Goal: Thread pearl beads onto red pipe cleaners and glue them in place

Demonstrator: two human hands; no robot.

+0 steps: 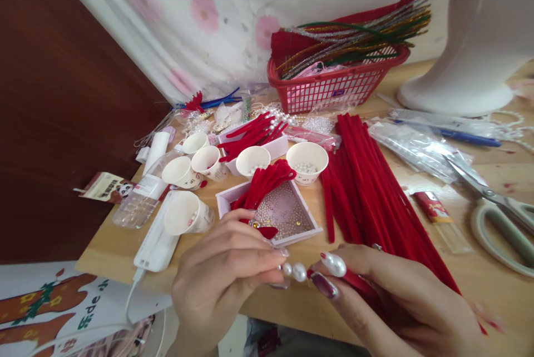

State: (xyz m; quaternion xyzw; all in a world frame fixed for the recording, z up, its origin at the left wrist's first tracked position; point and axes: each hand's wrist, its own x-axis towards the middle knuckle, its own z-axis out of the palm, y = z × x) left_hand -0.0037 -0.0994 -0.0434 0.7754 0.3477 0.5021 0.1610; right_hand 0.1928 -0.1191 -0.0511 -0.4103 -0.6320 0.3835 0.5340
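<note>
Round white pearly beads (299,272) are pinched at one end by the left hand (227,268) over the wooden desk (287,312), a slim red stem tip (310,274) apparently by the right hand (387,296); threading seems in hand, steady alignment called for. "de" is legible on the white printed sheet (79,307); the cream panda card's (104,186) characters are too small.

Head view live | left hand (223,268) pinches a short row of pearl beads (299,272) | right hand (387,296) grips a red fuzzy stem (362,286) just beside them | lilac tray (306,234) right behind, tiny beads (279,212) and red loops (262,187) inside | paper cups (307,178) crowd beyond | scissors (496,198) out right, red basket (334,95) at the back!
</note>
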